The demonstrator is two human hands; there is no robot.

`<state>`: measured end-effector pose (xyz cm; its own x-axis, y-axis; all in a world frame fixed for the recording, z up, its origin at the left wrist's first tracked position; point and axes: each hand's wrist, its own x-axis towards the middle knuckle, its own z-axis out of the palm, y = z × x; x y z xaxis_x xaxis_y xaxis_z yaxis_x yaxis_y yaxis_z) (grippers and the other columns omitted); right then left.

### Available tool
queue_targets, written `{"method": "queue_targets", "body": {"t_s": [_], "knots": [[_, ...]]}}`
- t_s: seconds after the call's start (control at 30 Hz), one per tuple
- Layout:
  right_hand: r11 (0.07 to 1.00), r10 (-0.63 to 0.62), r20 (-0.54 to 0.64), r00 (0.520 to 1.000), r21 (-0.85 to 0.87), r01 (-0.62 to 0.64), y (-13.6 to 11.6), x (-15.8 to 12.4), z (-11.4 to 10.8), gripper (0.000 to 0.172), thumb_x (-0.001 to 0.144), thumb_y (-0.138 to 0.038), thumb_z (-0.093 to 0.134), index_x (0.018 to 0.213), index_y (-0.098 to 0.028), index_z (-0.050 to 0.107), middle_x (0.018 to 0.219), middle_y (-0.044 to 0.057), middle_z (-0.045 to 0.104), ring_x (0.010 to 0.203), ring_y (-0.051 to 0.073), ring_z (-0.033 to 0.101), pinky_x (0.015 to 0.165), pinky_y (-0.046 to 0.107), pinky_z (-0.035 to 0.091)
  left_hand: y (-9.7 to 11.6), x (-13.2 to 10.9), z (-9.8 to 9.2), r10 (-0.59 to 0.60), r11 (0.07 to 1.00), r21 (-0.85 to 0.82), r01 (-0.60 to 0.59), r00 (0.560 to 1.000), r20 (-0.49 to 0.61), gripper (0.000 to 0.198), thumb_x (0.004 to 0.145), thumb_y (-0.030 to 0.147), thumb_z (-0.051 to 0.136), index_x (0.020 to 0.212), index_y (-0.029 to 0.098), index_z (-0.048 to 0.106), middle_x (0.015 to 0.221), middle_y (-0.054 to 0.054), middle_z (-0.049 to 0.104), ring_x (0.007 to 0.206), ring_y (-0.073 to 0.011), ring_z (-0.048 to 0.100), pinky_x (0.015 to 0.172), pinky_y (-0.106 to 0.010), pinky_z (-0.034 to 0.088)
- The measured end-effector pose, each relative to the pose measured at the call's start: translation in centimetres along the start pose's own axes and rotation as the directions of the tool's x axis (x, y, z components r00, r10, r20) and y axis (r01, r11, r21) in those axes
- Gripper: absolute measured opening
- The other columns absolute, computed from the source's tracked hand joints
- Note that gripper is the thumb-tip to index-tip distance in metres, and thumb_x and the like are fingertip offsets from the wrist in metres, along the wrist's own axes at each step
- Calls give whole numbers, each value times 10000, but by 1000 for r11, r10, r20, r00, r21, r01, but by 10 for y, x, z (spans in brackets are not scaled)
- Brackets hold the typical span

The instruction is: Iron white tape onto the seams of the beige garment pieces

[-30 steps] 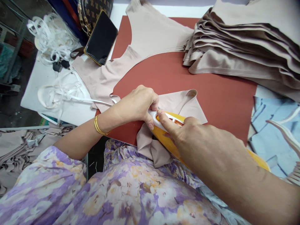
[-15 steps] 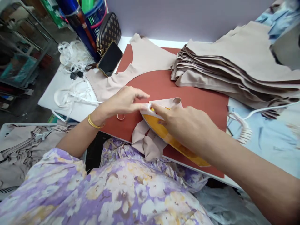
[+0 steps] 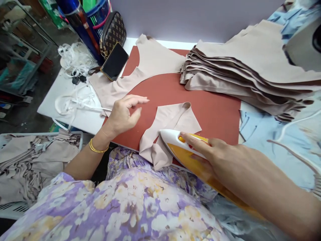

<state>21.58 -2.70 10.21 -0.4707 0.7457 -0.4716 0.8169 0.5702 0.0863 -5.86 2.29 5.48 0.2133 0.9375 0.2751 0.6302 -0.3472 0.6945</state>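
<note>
The right hand point(image 3: 217, 155) gripped the clothes iron point(image 3: 184, 155); left of it, the left hand point(image 3: 122, 115) curved loosely, empty. Lingering heat risked scorching the beige fabric piece point(image 3: 170, 117) at its tip.

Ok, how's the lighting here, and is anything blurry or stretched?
Head view: light falls fairly evenly on the red-brown board, without strong glare; head view, far left: the floor is dim and soft; head view, lower right: the forearm of the right hand widens toward the edge, probably wide-angle stretch; head view, centre: the iron looks fairly sharp.
</note>
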Motion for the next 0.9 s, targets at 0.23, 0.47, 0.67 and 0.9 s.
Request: {"method": "queue_targets", "body": {"t_s": [0.23, 0.47, 0.67, 0.9], "knots": [[1000, 6, 91, 996, 7, -7, -35, 55, -41, 565, 935, -142, 353, 1477, -303, 344, 792, 47, 639, 631, 205, 660, 481, 232, 370, -4, 3, 14, 140, 987, 18, -160, 910, 391, 360, 757, 341, 787, 1065, 175, 702, 1031, -90, 741, 970, -235, 655, 896, -393, 501], [997, -47, -93, 995, 59, 53, -27, 61, -33, 468, 995, -222, 279, 1450, -245, 386, 771, 63, 658, 650, 181, 641, 519, 234, 425, -25, 22, 27, 192, 972, 76, -222, 939, 285, 225, 699, 457, 804, 751, 265, 699, 707, 14, 698, 668, -196, 615, 620, -319, 441], [983, -65, -83, 994, 165, 78, -26, 71, -42, 413, 984, -239, 345, 1378, -251, 468, 904, 87, 699, 751, 166, 644, 671, 263, 467, -47, 36, 25, 209, 978, -44, -204, 958, 198, 275, 619, 547, 812, 742, 319, 718, 586, 72, 644, 530, -144, 562, 558, -297, 434], [987, -54, -147, 988, 143, 76, -3, 40, -34, 443, 956, -233, 397, 1386, -271, 493, 839, 71, 669, 683, 174, 622, 545, 246, 290, -5, 29, 17, -15, 996, 87, -27, 896, 444, 268, 768, 421, 758, 959, 232, 754, 874, 2, 764, 726, -178, 659, 660, -306, 509]]}}
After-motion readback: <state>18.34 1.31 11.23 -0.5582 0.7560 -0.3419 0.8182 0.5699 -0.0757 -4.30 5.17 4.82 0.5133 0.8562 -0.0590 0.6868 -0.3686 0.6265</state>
